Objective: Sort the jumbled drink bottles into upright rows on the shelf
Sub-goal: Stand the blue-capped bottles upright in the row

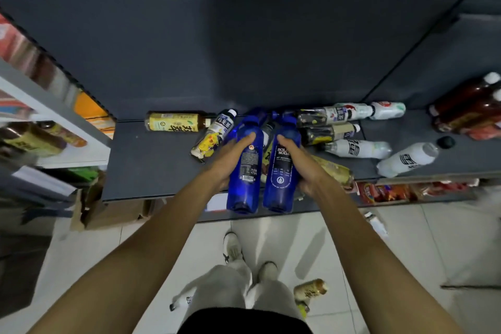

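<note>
My left hand (230,156) grips a blue soda bottle (245,171), and my right hand (302,163) grips a second blue soda bottle (280,173) right beside it. Both bottles hang over the front edge of the dark grey shelf (151,160), caps pointing toward the back wall. Behind them lie jumbled bottles: a yellow-label tea bottle (176,122), a cartoon-label bottle (214,135), two white bottles (357,148) (406,158), and dark-and-cream bottles (329,131). A yellowish bottle (334,171) lies under my right wrist.
Brown bottles (469,106) are piled at the far right of the shelf. A black cap (445,142) lies loose near them. Bottles lie on the tiled floor by my feet (310,290) (184,301) (375,222). A cardboard box (113,209) sits below the shelf at left.
</note>
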